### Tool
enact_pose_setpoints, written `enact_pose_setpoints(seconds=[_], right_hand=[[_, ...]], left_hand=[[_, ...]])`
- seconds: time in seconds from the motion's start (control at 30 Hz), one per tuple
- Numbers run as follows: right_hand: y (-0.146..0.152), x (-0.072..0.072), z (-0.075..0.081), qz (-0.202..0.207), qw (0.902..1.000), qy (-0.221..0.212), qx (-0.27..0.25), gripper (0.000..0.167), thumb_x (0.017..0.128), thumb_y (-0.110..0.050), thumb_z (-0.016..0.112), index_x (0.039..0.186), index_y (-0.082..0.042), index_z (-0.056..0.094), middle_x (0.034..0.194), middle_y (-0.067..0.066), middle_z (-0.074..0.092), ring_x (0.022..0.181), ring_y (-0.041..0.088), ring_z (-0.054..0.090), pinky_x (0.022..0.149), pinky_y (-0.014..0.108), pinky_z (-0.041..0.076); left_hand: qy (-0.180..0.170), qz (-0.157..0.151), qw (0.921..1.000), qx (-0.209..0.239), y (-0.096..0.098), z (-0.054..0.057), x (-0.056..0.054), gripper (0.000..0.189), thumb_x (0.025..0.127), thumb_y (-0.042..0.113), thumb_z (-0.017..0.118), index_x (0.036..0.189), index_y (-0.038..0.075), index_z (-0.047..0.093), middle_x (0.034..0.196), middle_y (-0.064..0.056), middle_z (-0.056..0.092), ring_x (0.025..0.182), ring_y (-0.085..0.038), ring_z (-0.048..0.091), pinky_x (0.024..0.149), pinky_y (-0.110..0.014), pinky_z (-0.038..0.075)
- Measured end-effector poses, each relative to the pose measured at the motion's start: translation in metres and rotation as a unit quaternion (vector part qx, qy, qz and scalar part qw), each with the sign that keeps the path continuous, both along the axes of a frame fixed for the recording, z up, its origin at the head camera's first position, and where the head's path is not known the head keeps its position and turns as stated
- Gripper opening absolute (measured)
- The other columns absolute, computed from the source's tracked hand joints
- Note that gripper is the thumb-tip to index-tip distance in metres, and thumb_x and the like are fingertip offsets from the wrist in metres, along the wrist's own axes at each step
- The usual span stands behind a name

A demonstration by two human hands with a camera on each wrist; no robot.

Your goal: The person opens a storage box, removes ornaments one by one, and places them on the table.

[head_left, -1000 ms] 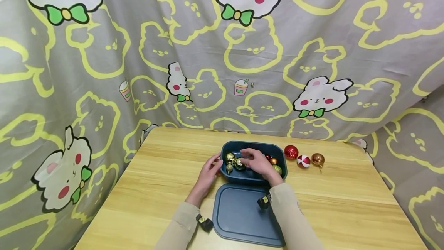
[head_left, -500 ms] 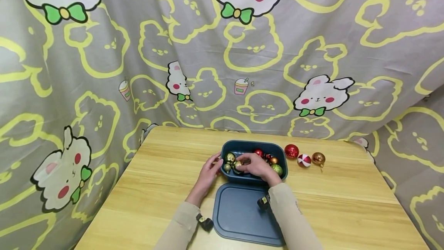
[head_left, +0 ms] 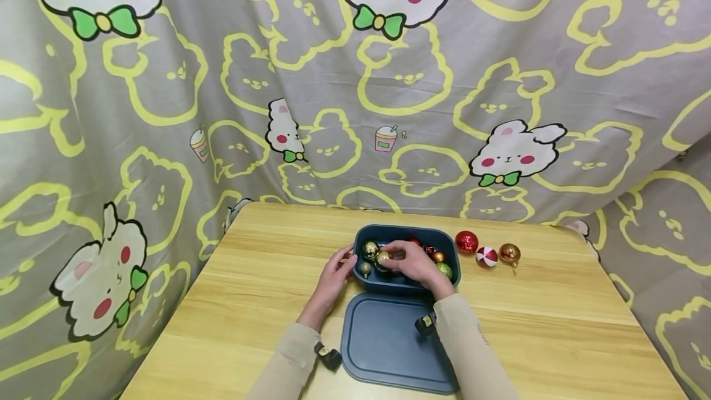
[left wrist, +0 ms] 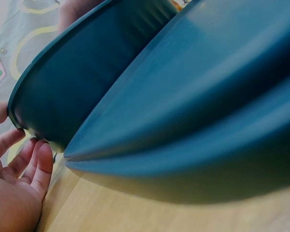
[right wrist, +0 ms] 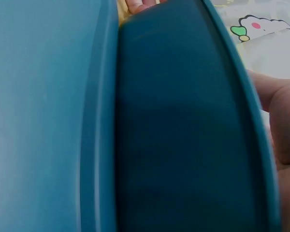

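Right grip is pinching a gold ball inside the blue box, lower centre of frame; left grip is loosely touching the box's left end. Glossy curvature is probably risking slippage onto neighbouring baubles.

A pale wood-grain counter carries an open dark-blue box toward its far side, standing upright with its long sides running left to right. A matching flat lid lies just to the near side of the box, partly covered by a sleeve. To the right of the box, three ornaments rest close together in a row: a glittery red ball, a red-and-white striped ball and a copper-gold ball.
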State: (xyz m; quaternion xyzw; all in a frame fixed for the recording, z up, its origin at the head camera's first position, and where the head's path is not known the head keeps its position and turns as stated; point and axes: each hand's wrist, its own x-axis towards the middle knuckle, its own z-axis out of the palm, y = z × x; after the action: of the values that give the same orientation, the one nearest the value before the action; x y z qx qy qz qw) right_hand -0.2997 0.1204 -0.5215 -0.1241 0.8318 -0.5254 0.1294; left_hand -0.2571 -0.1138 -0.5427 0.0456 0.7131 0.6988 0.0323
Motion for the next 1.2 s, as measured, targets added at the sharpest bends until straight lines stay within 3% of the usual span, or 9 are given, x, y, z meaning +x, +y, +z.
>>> enact_pose_setpoints(seconds=[0.3, 0.77, 1.0, 1.13, 1.2], right_hand=[[0.015, 0.003, 0.016, -0.02, 0.9989, 0.037, 0.022, 0.034, 0.096, -0.024, 0.076, 0.127, -0.012, 0.072, 0.113, 0.008, 0.068, 0.096, 0.021, 0.063, 0.081, 0.033, 0.057], [0.041, 0.008, 0.034, -0.045, 0.9966, 0.063, 0.028, 0.04, 0.097, -0.027, 0.075, 0.133, -0.013, 0.069, 0.125, 0.01, 0.067, 0.105, 0.024, 0.062, 0.089, 0.037, 0.054], [0.058, 0.013, 0.042, -0.065, 0.9962, 0.054, 0.019, 0.042, 0.097, -0.026, 0.075, 0.136, -0.011, 0.067, 0.132, 0.014, 0.066, 0.115, 0.03, 0.062, 0.093, 0.042, 0.057], [0.069, 0.014, 0.043, -0.07, 0.9968, 0.039, -0.004, 0.043, 0.098, -0.024, 0.073, 0.137, -0.007, 0.065, 0.13, 0.018, 0.066, 0.111, 0.032, 0.065, 0.091, 0.05, 0.059], [0.075, 0.014, 0.043, -0.072, 0.9965, 0.042, -0.005, 0.044, 0.099, -0.026, 0.073, 0.138, -0.006, 0.064, 0.13, 0.018, 0.066, 0.109, 0.031, 0.065, 0.09, 0.048, 0.059]], left_hand=[[0.003, 0.0, 1.0, 0.0, -0.001, -0.003, 0.0, 0.048, 0.107, 0.018, 0.059, 0.15, -0.001, 0.051, 0.119, -0.014, 0.057, 0.085, -0.016, 0.057, 0.078, -0.033, 0.053], [-0.005, 0.003, 1.0, 0.003, 0.001, 0.0, -0.001, 0.048, 0.106, 0.019, 0.06, 0.15, 0.002, 0.052, 0.121, -0.013, 0.057, 0.087, -0.017, 0.056, 0.08, -0.034, 0.054], [0.0, 0.004, 1.0, 0.003, 0.001, -0.001, -0.001, 0.048, 0.106, 0.019, 0.06, 0.15, 0.001, 0.051, 0.122, -0.015, 0.057, 0.088, -0.017, 0.056, 0.08, -0.034, 0.054], [-0.001, 0.005, 1.0, 0.002, 0.001, -0.003, -0.001, 0.048, 0.106, 0.02, 0.059, 0.15, 0.001, 0.051, 0.123, -0.016, 0.056, 0.089, -0.019, 0.055, 0.081, -0.035, 0.054], [-0.001, 0.006, 1.0, 0.003, 0.001, -0.003, -0.002, 0.048, 0.107, 0.02, 0.059, 0.15, 0.001, 0.051, 0.123, -0.016, 0.056, 0.089, -0.02, 0.055, 0.081, -0.034, 0.054]])
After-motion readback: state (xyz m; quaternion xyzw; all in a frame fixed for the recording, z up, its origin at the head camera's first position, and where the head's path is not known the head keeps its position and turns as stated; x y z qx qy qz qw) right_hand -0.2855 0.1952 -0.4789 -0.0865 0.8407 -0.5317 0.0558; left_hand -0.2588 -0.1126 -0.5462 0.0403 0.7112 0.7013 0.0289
